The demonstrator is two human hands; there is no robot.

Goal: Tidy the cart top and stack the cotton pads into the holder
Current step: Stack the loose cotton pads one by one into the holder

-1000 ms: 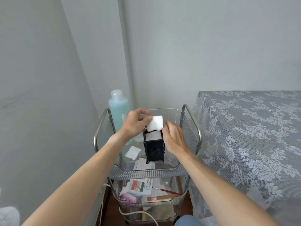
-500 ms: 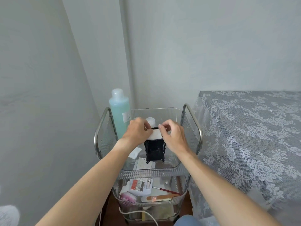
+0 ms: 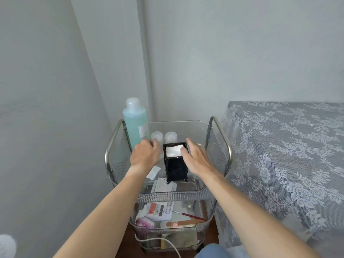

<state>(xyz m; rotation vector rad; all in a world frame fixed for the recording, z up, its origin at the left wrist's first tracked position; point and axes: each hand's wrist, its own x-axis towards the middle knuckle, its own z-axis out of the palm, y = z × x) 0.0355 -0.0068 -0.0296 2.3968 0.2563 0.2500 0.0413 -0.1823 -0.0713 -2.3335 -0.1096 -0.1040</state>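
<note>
One black holder [image 3: 176,167] and one blue bottle [image 3: 134,121]. Two small clear jars [image 3: 157,136] [image 3: 170,137]. One loose cotton pad [image 3: 153,172].

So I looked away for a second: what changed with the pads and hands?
The white pad stack went from the fingers down into the black holder. Left hand and right hand let go and spread apart. Loose pad, blue bottle and holder stayed put.

holder [image 3: 176,169]: glossy black | cart [image 3: 219,146]: shiny metal, clear ribbed plastic | tablecloth [image 3: 290,146]: lace
</note>
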